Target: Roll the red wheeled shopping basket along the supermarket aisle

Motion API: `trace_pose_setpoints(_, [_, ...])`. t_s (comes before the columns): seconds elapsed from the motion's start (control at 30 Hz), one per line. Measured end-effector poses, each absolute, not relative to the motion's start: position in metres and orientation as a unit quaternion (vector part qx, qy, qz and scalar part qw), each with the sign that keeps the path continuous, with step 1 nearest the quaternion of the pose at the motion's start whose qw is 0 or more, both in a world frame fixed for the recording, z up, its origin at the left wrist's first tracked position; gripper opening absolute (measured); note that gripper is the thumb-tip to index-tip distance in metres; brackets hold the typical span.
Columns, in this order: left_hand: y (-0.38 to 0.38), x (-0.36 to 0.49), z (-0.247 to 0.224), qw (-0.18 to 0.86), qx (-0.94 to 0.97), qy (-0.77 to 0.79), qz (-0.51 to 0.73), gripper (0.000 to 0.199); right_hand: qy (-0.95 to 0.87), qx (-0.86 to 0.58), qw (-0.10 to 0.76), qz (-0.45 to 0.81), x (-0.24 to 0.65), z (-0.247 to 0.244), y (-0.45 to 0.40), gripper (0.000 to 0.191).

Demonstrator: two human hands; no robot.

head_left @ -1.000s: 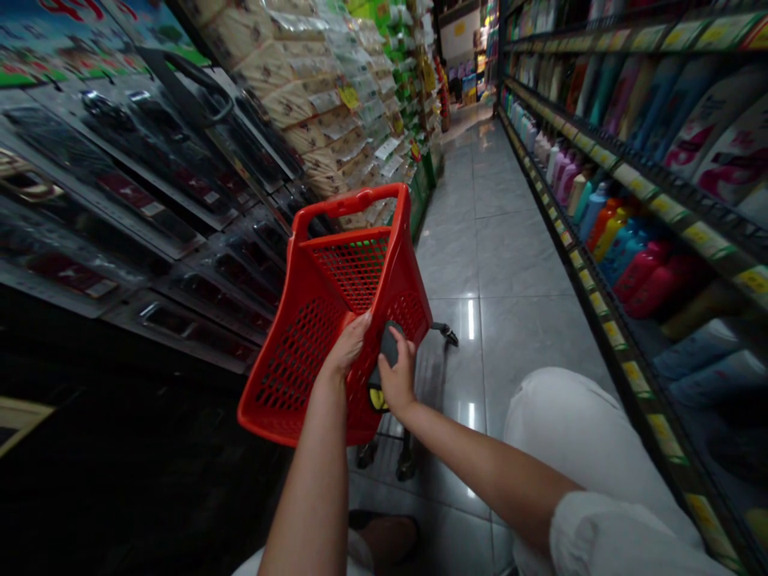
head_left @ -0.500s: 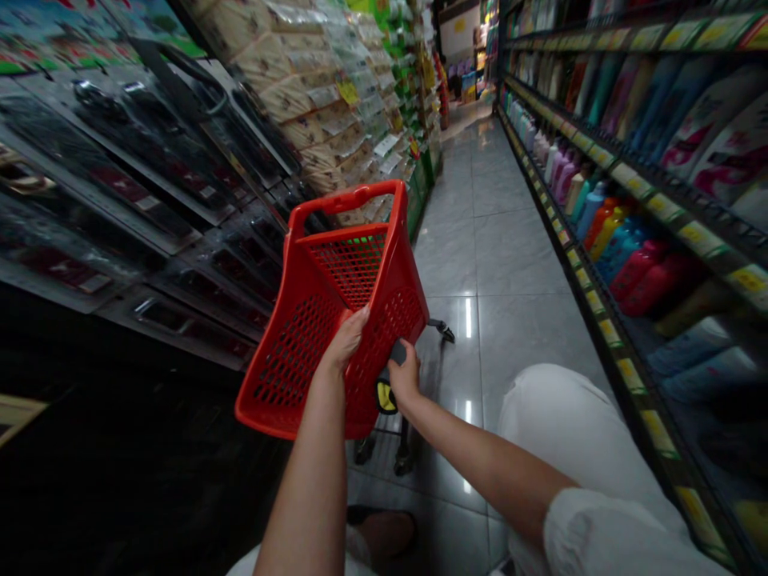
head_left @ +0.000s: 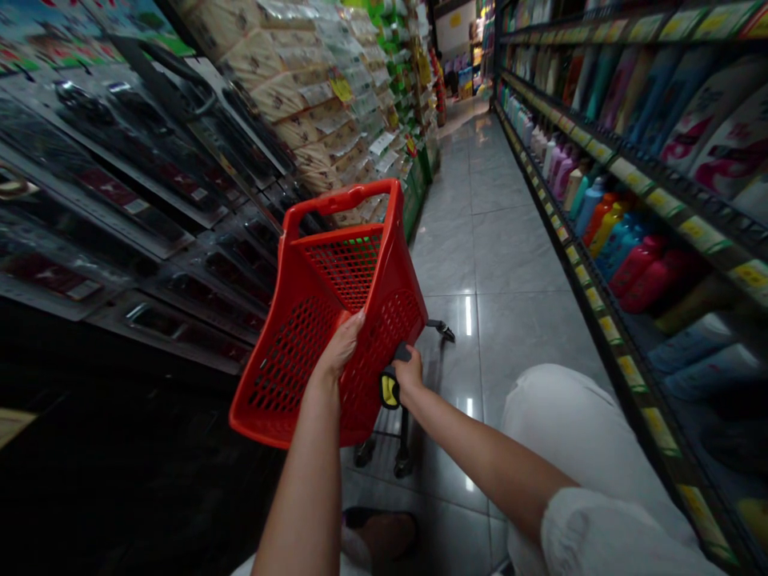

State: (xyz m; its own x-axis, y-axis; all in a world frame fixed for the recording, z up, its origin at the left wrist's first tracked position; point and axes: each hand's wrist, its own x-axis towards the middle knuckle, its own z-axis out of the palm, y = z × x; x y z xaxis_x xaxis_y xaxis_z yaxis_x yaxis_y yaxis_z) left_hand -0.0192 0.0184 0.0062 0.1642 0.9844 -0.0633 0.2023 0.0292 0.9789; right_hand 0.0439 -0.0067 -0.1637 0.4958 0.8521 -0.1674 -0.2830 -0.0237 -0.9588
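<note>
A red plastic shopping basket point(head_left: 282, 352) with perforated sides sits tilted on a wheeled dark frame in front of me. My left hand point(head_left: 341, 348) is closed over its near right rim, fingers reaching inside. Low against the outer side of the basket, my right hand point(head_left: 409, 372) is closed around a dark grey thing with a yellow and black end point(head_left: 390, 389); its exact kind I cannot make out. A caster wheel point(head_left: 445, 330) sticks out to the right of the basket, and more wheels point(head_left: 401, 462) show below it.
Shelves of colourful bottles point(head_left: 618, 240) line the right side. Packaged pans point(head_left: 126, 184) hang on the left, with stacked tissue packs point(head_left: 336, 104) beyond. A grey tiled aisle point(head_left: 504, 248) runs ahead. My white-clad knee point(head_left: 558, 424) is at lower right.
My right hand has shifted slightly with the grey thing, and its yellow end now shows a little higher. The basket and my left hand appear slightly further left as the view moves.
</note>
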Motion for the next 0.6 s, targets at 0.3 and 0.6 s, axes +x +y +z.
trace_pose_setpoints(0.3, [0.004, -0.016, 0.011, 0.486, 0.590, 0.527, 0.372, 0.073, -0.376, -0.505, 0.698, 0.342, 0.083, -0.099, 0.024, 0.057])
trace_pose_setpoints(0.6, [-0.003, -0.009, 0.017, 0.509, 0.575, 0.529, 0.361, 0.074, -0.242, -0.593, 0.643, 0.419, 0.099, -0.133, 0.040, 0.058])
